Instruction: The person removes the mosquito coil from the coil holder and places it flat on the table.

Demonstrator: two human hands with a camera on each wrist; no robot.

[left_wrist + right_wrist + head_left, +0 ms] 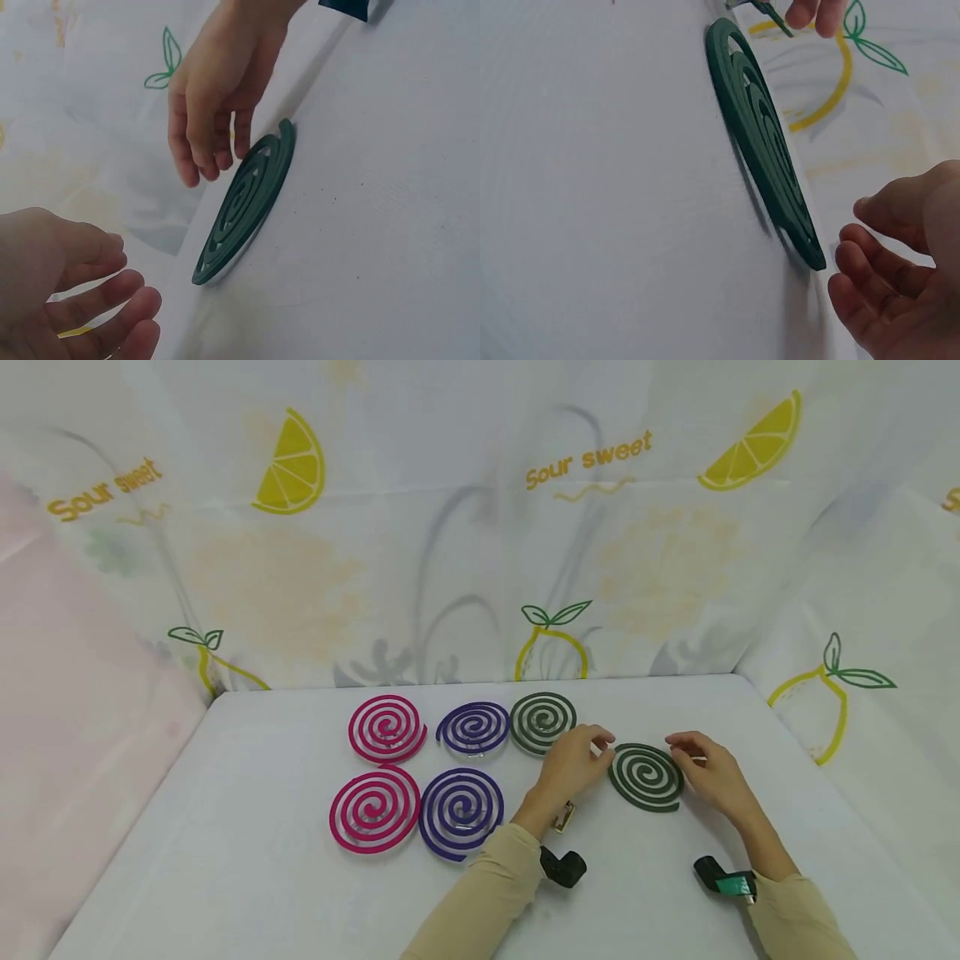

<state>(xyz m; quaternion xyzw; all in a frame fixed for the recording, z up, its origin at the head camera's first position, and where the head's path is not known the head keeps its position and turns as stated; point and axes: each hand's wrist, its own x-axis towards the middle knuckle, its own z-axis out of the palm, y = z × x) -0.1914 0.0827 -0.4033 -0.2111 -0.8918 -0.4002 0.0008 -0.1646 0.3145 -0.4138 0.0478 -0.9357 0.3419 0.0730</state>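
A dark green mosquito coil (647, 772) lies at the right of the white table, between my two hands. At its left edge is my left hand (573, 764), fingers loosely bent, with a gap to the coil in the left wrist view. On the other side my right hand (712, 777) hovers by the rim, fingers relaxed and holding nothing. The right wrist view shows the same green coil (761, 142) nearly edge-on, tilted a little with a shadow under it. Beyond my left hand sits a second green coil (542, 720), its lower right edge close to the hand.
Two pink coils (375, 808) and two purple coils (463, 810) stand in two rows at the left. A small gold-coloured metal piece (564, 817) shows beside my left wrist. Behind the table (225, 827) hangs a lemon-printed cloth (450, 527).
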